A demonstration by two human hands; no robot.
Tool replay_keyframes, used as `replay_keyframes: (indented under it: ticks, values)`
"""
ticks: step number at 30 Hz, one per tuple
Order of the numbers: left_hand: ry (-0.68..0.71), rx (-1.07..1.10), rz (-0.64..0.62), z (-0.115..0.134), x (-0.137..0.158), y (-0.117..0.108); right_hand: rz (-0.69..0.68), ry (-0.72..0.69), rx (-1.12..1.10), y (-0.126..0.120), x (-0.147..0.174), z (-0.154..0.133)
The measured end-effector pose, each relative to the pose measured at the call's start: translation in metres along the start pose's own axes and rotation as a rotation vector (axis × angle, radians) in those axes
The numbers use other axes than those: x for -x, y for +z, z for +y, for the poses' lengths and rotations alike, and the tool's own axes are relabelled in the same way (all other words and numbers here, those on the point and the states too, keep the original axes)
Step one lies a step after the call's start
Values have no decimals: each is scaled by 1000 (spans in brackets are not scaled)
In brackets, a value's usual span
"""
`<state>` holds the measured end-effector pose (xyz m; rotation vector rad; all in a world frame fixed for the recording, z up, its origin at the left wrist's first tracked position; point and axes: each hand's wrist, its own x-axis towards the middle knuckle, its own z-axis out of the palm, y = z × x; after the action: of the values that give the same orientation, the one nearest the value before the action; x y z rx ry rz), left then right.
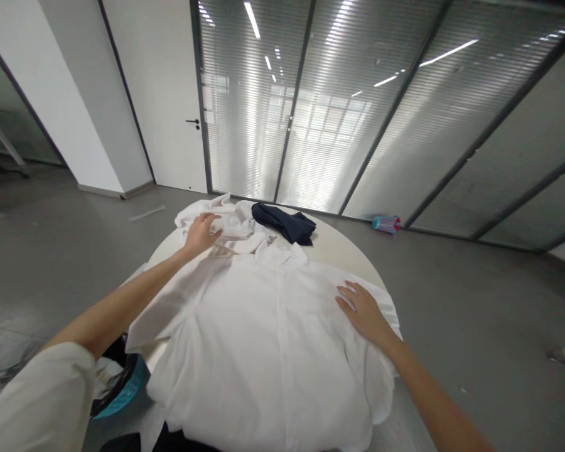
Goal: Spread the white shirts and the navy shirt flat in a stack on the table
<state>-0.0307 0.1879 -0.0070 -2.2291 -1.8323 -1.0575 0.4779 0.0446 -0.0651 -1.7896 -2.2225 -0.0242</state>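
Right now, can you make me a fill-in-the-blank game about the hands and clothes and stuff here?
1. The left hand is at a crumpled cloth coloured ____.
2. The shirt under the right hand lies spread over a round ____.
3. The bundle beside the crumpled cloth is dark ____.
4. Low on the picture's left side, the light blue bin is lined with a ____ bag.

Missing words: white; table; blue; black.

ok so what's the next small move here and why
Probably have the left hand ease the crumpled white cloth away from the shirt: it lies bunched by the collar, while the right hand, over the shirt's right part, could steady it.
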Motion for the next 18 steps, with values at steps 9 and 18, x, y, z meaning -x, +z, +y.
replay_keyframes:
  ticks: [9, 18]
  values:
    - [-69, -59, 161, -14, -64, -7, 59, -237, -241, -4, -54, -76]
    - [373, -69, 27, 70, 22, -29, 0, -77, -948, -9, -117, -142]
